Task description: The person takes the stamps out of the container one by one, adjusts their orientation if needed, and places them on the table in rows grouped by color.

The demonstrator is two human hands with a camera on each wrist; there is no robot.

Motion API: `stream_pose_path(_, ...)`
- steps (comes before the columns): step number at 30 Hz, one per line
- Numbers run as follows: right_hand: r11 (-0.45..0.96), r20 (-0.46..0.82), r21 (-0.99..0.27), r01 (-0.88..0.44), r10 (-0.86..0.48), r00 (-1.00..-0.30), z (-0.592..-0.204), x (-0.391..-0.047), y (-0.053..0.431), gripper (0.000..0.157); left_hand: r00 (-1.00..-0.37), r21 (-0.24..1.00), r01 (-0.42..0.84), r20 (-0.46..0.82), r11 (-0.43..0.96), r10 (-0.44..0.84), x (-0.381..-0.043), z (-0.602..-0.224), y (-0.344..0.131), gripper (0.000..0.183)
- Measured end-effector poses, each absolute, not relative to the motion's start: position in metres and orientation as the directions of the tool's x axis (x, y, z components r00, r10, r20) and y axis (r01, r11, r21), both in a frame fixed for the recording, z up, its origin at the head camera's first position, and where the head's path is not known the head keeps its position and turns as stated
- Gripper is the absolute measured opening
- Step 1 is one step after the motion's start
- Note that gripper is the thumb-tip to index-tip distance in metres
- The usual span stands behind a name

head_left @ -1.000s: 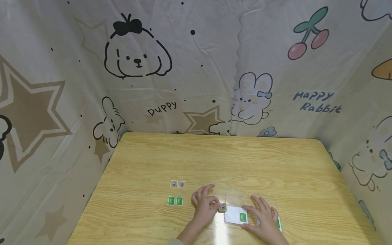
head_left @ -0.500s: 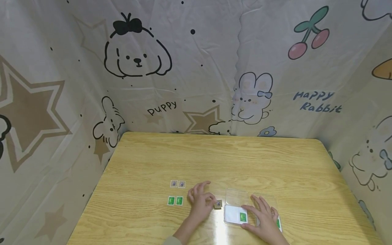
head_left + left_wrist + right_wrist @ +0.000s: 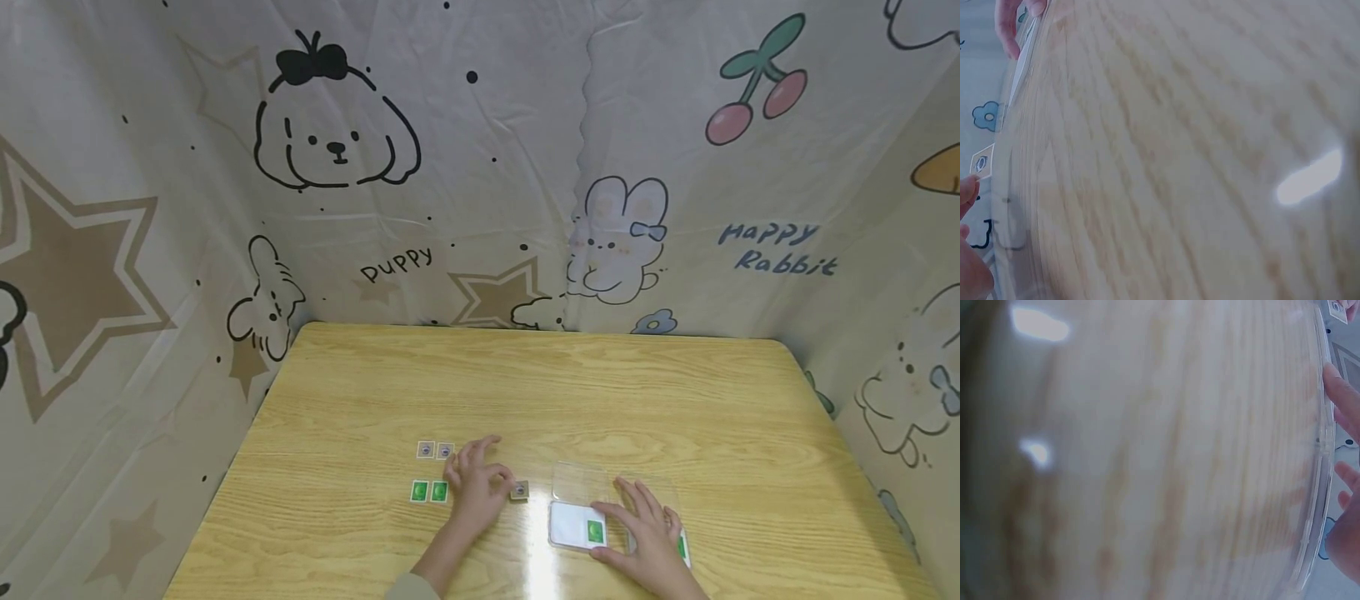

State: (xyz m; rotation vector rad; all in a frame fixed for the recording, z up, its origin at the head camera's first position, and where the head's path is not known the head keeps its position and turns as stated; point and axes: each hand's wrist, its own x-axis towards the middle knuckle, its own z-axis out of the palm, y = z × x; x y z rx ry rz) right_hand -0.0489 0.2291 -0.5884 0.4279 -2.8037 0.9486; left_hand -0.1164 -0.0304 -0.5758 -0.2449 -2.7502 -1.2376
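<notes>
My left hand (image 3: 478, 493) pinches a small square card (image 3: 520, 490) by its left edge, held above the table; the left wrist view shows a ring-like picture on this card (image 3: 982, 162). To its right lies an opened clear plastic case (image 3: 576, 525), its lid (image 3: 581, 481) folded back. Inside is a white base with one green picture card (image 3: 595, 531) at the right. With thumb and index finger my right hand (image 3: 645, 533) holds this case at its right corners. A second clear case (image 3: 684, 550), also showing green, is mostly hidden under that hand.
Left of my left hand, two grey-purple picture cards (image 3: 426, 450) lie side by side. Nearer me are two green cards (image 3: 430, 492). The wooden table (image 3: 525, 375) ends at a cartoon-printed cloth (image 3: 480, 167), which hangs behind it and at both sides.
My left hand has carried the small card leftward and slightly away from me, from the case's left edge toward the loose cards. The right hand and the case have stayed put.
</notes>
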Motion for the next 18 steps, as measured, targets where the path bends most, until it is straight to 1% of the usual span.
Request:
stream_pose_path(3,0.758,0.234,-0.571,-0.315,-0.218,-0.948,-0.589,-0.049,0.23,0.056,-0.976,0.715,0.212,0.196,0.666,0.1,-0.118,-0.576,-0.034,0.011)
stream_pose_path(8,0.759,0.227,-0.572,-0.311,-0.218,-0.949,-0.589,-0.049,0.23,0.056,-0.969,0.727,0.242,0.22,0.643,0.115,-0.122,-0.575,-0.041,0.009)
stream_pose_path(18,0.777,0.224,-0.551,-0.305,-0.214,-0.951,-0.584,-0.047,0.228,0.055,-0.973,0.722,0.217,0.212,0.657,0.089,-0.127,-0.574,-0.05,0.01)
